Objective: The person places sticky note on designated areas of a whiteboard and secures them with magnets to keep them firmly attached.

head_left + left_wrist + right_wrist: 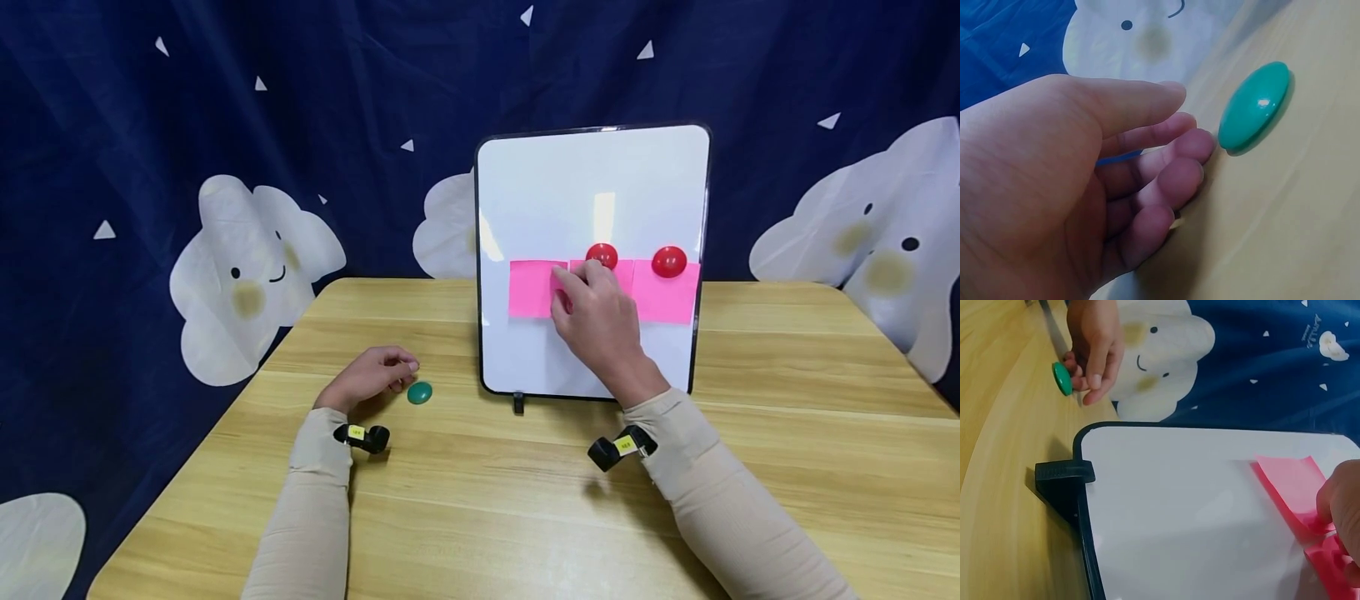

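On the whiteboard [592, 358], three pink sticky notes sit in a row. My right hand [603, 321] is at the inner edge of the leftmost pink sticky note [534, 292], seeming to pinch it between thumb and forefinger; the fingertips are partly hidden. Behind this hand the middle note is mostly covered, with a red round magnet [602, 255] at its top. Another red magnet [669, 262] overlaps the top of the right note [663, 300]. Down on the table, my left hand [372, 375] rests loosely curled, holding nothing, beside a green round magnet [1255, 107].
The whiteboard stands upright on the wooden table [465, 500], with a small black foot [518, 403] under its lower left part. Behind the table hangs a dark blue curtain [360, 100] with clouds and white triangles. Black cameras are strapped to both wrists.
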Motion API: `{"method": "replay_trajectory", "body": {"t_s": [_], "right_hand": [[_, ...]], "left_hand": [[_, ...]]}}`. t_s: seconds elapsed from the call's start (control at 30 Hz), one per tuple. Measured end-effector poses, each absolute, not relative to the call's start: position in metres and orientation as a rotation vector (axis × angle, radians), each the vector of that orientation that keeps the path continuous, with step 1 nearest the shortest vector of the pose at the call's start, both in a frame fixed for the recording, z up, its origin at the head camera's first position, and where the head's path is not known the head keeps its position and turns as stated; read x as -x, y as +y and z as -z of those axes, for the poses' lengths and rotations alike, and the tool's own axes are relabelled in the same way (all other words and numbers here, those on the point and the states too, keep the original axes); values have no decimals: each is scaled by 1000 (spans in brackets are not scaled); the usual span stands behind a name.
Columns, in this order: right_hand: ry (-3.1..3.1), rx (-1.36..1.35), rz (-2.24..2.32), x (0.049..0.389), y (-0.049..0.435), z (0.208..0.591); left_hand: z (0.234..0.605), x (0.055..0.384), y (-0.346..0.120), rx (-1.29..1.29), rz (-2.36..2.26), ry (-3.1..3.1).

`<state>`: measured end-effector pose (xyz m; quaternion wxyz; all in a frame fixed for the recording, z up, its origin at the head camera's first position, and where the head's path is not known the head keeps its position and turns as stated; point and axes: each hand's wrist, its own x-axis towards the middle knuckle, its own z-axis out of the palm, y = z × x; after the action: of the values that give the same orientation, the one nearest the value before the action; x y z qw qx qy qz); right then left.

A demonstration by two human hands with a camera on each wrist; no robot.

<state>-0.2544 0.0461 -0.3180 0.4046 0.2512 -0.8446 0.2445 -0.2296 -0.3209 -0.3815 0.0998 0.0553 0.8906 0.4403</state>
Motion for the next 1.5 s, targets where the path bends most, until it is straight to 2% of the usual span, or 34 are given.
{"method": "replay_trajectory", "body": {"t_s": [0.5, 0.87, 1.5], "right_hand": [[-2136, -640, -620, 257, 49, 321], [-2132, -640, -631, 257, 51, 321], [-2147, -651, -632, 258, 51, 321]], "left_hand": [[381, 223, -327, -229, -1217, 2650], [368, 215, -315, -277, -1134, 2583], [374, 213, -312, -304, -1115, 2597]]}}
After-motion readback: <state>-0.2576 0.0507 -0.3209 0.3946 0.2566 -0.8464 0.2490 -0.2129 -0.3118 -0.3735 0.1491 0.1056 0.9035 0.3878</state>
